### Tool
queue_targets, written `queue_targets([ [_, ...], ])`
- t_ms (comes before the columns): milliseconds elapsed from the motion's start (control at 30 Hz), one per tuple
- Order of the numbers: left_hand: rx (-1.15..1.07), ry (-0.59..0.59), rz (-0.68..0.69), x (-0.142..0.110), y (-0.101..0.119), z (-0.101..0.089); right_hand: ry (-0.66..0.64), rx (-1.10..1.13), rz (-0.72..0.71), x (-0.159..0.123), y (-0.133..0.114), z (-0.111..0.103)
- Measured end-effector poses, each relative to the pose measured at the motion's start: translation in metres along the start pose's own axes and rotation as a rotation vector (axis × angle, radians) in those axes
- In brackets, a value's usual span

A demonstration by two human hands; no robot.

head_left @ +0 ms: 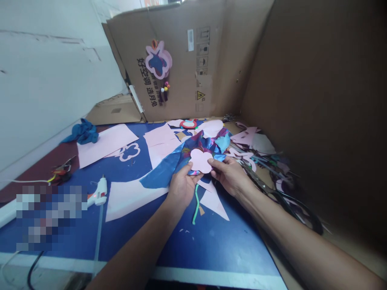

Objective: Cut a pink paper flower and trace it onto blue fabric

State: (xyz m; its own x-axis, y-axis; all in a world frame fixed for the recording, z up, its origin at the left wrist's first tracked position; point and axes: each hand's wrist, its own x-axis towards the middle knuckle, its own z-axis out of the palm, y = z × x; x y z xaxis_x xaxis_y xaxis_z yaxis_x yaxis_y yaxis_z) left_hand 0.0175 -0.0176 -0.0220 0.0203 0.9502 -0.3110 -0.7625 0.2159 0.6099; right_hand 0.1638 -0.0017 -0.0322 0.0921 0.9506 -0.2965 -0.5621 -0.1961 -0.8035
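Both hands hold a pale pink flower-shaped paper cutout (200, 160) over the table, with shiny blue patterned fabric (165, 161) behind and beneath it. My left hand (184, 183) pinches the cutout's lower left edge, thumb in front and fingers behind. On the right edge, my right hand (228, 174) grips with its thumb and forefinger. The fabric spreads to the left over a pink paper sheet (130, 199). Just below the hands lies a green fuzzy strip (196, 205) beside pink paper scraps (215, 203).
A white glue gun (101, 192) stands on the blue table (211, 249) at left. Large black-handled scissors (281, 197) lie by my right forearm, near a heap of paper scraps. A pink flower ornament with beads (159, 60) hangs on the cardboard wall (181, 24). Blue cloth (83, 131) lies back left.
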Motion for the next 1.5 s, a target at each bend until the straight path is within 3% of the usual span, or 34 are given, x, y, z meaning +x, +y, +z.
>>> queue_targets([
  [433, -0.094, 0.120, -0.067, 0.0016, 0.0075, 0.0028, 0.015, -0.042, -0.019, -0.0023, -0.0011, -0.0002],
  [1500, -0.080, 0.070, -0.089, 0.0042, 0.0068, -0.0031, -0.007, -0.066, -0.050, -0.0046, -0.0022, -0.0009],
])
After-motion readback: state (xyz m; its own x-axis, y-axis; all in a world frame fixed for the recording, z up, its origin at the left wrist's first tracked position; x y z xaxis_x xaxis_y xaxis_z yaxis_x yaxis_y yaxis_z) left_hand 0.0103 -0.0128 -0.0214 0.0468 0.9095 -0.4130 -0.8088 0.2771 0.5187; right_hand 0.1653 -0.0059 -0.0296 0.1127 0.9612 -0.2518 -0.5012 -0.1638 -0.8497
